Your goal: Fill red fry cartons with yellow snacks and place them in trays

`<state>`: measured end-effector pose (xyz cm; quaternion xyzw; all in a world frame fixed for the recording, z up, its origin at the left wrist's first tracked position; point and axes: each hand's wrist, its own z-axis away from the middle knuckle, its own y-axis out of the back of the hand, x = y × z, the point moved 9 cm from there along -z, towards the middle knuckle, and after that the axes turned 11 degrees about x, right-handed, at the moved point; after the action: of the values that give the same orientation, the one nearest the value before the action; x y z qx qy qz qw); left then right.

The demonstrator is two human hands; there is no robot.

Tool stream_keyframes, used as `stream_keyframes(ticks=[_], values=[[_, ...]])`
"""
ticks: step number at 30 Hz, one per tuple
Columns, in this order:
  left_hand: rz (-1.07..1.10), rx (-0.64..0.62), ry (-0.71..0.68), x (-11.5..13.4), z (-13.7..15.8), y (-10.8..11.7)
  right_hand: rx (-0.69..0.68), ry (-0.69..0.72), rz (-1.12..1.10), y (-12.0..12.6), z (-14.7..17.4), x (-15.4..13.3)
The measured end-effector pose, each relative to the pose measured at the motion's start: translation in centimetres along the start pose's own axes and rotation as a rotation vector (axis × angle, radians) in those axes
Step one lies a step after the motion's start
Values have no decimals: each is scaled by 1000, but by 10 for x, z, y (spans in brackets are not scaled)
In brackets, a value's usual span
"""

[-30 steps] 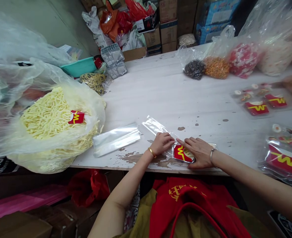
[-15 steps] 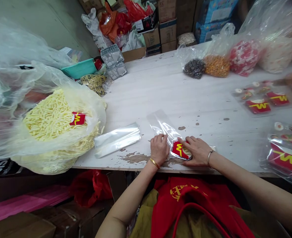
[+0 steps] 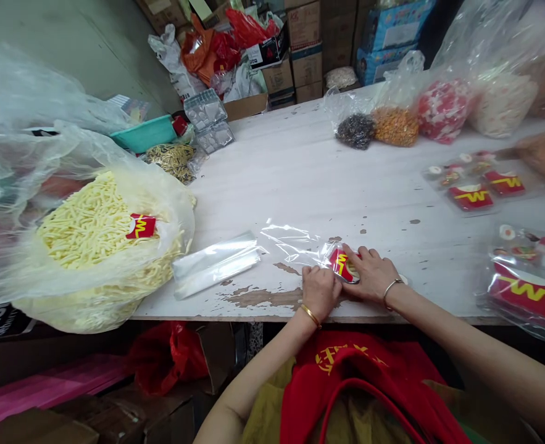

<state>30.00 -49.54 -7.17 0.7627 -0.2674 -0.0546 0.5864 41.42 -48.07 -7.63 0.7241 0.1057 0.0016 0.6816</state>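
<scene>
A clear plastic bag (image 3: 291, 243) lies on the table with a red fries-box-shaped piece (image 3: 339, 264) at its right end. The piece carries a yellow zigzag mark, and part of it is covered by my fingers. My left hand (image 3: 321, 288) is closed at the near left edge of the bag, beside the red piece; its fingertips are partly hidden. From the right, my right hand (image 3: 374, 275) grips the bag's end, its index finger lying over the red piece. A stack of flat clear bags (image 3: 216, 264) rests to the left.
At left sits a big open bag of pale yellow sticks (image 3: 91, 225), another red piece (image 3: 141, 226) on top. Filled packets (image 3: 526, 287) lie at right. Along the back right stand bags of dark bits (image 3: 355, 131), orange bits (image 3: 395, 126) and pink pieces (image 3: 443, 114).
My left hand has moved right, closer to my right hand. The bag's loose end has swung toward the left, and the red piece has shifted slightly right and away from me.
</scene>
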Motion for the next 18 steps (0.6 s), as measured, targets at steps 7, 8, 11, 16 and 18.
stream_keyframes(ticks=[7,8,11,16,18], values=[[61,-258,-353,46,-31,13,-45,350,-83,6,15,17],[65,-257,-379,44,-38,17,-39,391,-105,7,17,17],[76,-359,-466,33,-53,9,28,437,-133,13,18,15],[90,-462,-539,20,-58,-7,307,135,-110,29,31,40],[101,-457,-566,20,-59,-7,423,-118,-155,27,50,66]])
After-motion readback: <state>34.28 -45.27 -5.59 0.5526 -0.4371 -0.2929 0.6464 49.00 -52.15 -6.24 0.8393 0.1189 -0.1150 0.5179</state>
